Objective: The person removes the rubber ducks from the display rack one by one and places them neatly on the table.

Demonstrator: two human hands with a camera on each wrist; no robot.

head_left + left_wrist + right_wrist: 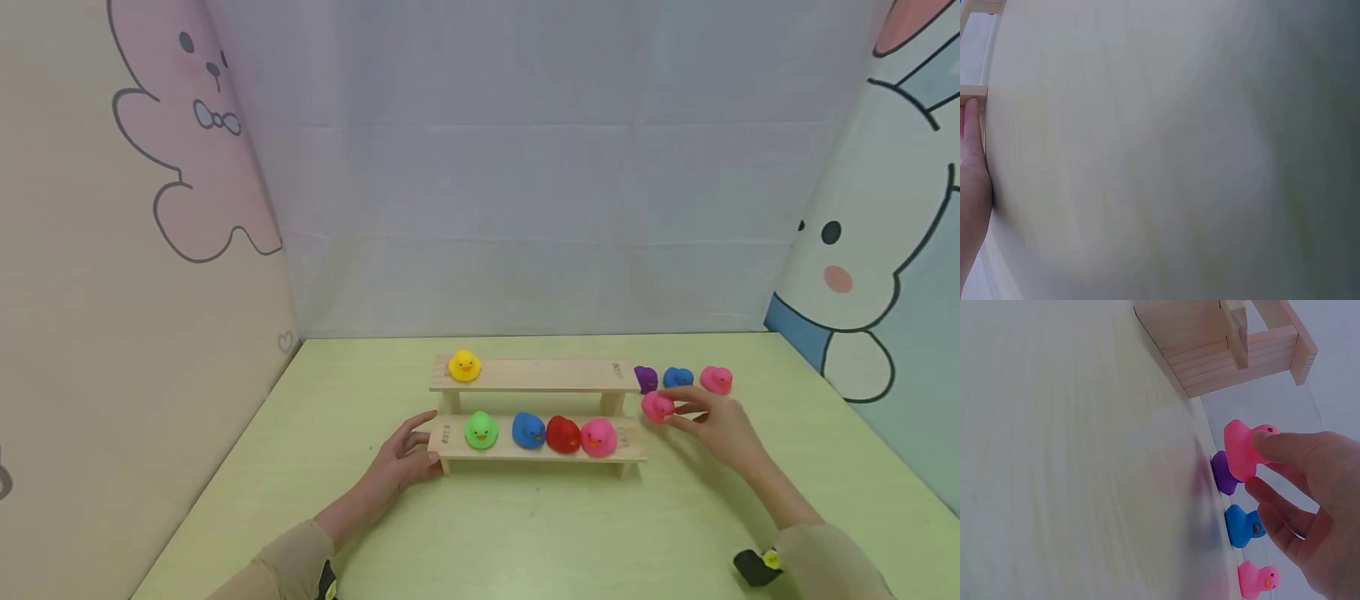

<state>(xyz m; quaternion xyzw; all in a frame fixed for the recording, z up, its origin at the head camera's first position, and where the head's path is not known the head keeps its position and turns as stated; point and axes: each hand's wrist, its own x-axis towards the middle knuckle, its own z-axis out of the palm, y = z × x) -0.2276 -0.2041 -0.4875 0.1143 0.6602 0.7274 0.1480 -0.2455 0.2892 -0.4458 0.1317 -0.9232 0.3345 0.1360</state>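
My right hand [712, 425] pinches a pink rubber duck [657, 407] between thumb and fingers. In the right wrist view this pink duck [1242, 450] is raised off the table, in front of a purple duck [1225, 475]. My left hand [405, 457] holds the left end of a two-step wooden rack [540, 451]; the left wrist view catches its thumb [972, 128] against the board's edge. Along the lower step sit a green duck [481, 430], a blue duck [528, 431], a red duck [563, 435] and another pink duck [599, 437]. On the upper step's left end is a yellow duck [465, 366].
Right of the rack, a purple duck [646, 379], a blue duck [678, 378] and a pink duck [716, 380] stand in a row on the pale green table [525, 533]. A white curtain [525, 208] hangs behind the table, with cartoon-printed walls on both sides.
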